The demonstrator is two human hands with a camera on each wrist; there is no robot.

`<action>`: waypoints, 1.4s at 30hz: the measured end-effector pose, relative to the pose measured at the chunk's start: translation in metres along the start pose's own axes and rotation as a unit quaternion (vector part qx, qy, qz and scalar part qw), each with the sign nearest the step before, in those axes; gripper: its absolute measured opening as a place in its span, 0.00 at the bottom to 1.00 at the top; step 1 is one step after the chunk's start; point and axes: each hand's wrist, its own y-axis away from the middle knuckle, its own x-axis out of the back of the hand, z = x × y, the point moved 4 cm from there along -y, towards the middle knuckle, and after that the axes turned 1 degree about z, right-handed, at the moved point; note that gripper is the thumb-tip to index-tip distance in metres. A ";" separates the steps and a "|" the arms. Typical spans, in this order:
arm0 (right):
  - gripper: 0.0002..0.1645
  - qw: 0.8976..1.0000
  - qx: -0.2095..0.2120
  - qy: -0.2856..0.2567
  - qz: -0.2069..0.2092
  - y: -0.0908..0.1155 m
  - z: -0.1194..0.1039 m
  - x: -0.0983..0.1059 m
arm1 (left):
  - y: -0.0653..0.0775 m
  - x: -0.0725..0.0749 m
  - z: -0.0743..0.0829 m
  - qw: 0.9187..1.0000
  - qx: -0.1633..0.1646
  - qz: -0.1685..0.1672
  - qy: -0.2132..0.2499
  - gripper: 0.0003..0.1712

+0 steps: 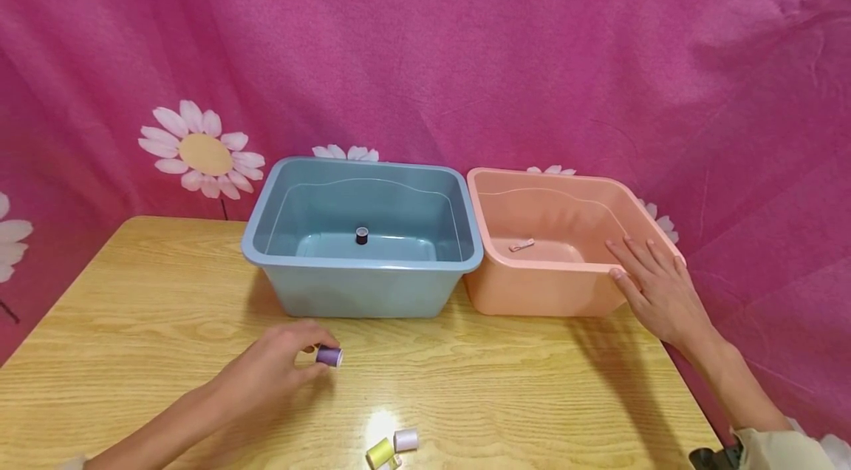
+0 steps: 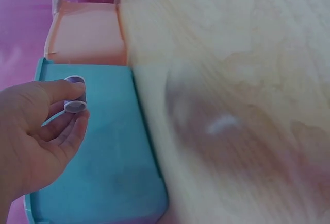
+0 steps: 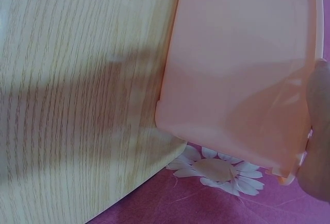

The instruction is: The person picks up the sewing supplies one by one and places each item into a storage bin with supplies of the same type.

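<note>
My left hand [image 1: 275, 359] pinches a purple thread spool [image 1: 329, 356] between thumb and fingers, in front of the blue bin [image 1: 359, 293]. The left wrist view shows the spool [image 2: 76, 94] by its end, at the fingertips. A dark thread spool [image 1: 362, 236] stands on the floor of the blue bin. My right hand [image 1: 665, 300] rests at the front right corner of the peach bin [image 1: 545, 293], its fingers stretched over the rim. Inside that bin lies a small pink clip-like piece [image 1: 521, 245].
Near the front edge of the wooden table [image 1: 166, 270] lie a yellow spool [image 1: 380, 453], a pale lavender spool [image 1: 406, 440] and a small pale piece [image 1: 392, 463]. The bins stand side by side against a pink flowered cloth [image 1: 399, 49]. The table's right edge runs below my right forearm.
</note>
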 end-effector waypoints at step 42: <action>0.29 1.000 -0.015 -0.004 -0.010 0.000 -0.002 0.001 | -0.037 0.091 0.030 0.996 -0.027 0.081 0.004 0.17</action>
